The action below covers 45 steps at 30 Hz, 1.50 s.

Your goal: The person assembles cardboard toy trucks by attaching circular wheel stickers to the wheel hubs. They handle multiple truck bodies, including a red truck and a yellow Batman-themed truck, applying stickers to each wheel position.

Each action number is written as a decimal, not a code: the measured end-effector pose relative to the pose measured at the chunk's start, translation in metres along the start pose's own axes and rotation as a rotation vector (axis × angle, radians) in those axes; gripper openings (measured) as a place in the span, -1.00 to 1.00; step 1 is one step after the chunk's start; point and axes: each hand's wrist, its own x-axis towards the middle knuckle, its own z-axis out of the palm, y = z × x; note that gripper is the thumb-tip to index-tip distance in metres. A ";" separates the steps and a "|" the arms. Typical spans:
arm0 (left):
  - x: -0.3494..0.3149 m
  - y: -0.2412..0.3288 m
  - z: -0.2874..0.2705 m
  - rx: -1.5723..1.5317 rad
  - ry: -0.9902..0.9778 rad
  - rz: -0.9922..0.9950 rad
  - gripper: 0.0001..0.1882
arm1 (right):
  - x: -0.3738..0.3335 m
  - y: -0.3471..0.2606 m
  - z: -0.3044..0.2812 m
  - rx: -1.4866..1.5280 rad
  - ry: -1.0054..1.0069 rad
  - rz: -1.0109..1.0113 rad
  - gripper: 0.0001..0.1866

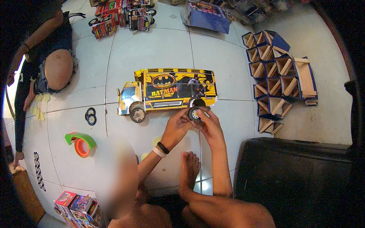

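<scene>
The left hand and right hand are gripping one wheel between them, beside the rear of one truck. The truck is resting on the floor; two loose wheels and one tape dispenser are lying leftward.

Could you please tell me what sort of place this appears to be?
Probably a small toy-truck workshop: a yellow-and-black toy truck is on white floor tiles, with a green-and-orange tape dispenser and clustered blue open boxes with wooden panels nearby.
</scene>
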 end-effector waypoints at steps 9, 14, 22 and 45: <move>-0.003 0.001 -0.003 0.039 -0.011 0.002 -0.48 | 0.001 0.008 -0.001 -0.237 -0.071 -0.121 -0.58; 0.000 -0.001 -0.005 0.031 -0.034 0.016 -0.49 | 0.005 0.008 0.016 -0.191 0.125 -0.039 -0.66; 0.000 0.006 -0.011 0.162 -0.043 -0.020 -0.53 | -0.006 0.000 -0.010 -0.025 -0.070 0.071 -0.65; -0.021 0.021 -0.032 -0.060 -0.119 -0.066 -0.51 | -0.008 0.016 -0.006 0.012 -0.188 -0.082 -0.67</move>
